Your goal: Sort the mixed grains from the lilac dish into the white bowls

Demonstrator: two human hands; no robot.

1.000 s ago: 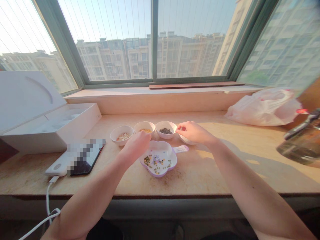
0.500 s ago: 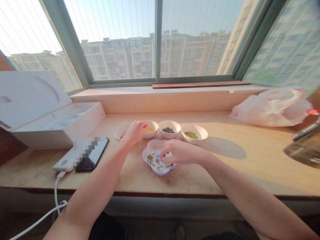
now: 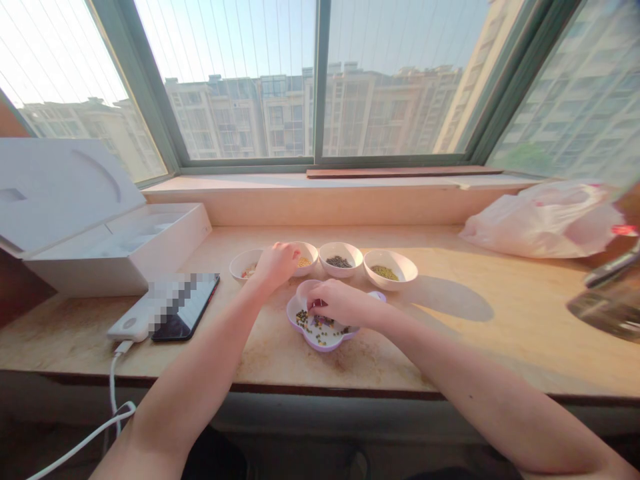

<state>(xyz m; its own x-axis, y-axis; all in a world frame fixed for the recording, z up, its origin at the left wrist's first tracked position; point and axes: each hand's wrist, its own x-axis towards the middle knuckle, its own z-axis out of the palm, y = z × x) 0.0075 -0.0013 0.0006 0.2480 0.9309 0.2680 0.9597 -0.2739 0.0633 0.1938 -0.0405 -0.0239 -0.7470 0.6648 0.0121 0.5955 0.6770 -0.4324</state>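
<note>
My right hand reaches into a flower-shaped white dish with a lilac rim. Its fingers are pinched together low among scattered green, yellow and dark beans; whatever they hold is hidden. Over the near left side of the white bowl of yellow beans is my left hand, its fingers curled and closed, their contents hidden. It also partly covers the leftmost bowl, which has some reddish and pale pieces inside. To the right stand a bowl of black beans and a bowl of green beans.
On the left are an open white box, a white power bank with a cable, and a black phone. A plastic bag and a shiny metal vessel stand at right. The counter's front edge runs below.
My right hand has moved slightly left and lower into the dish, its fingers now closer together. More beans show in the dish's middle. My left hand stays by the yellow beans.
</note>
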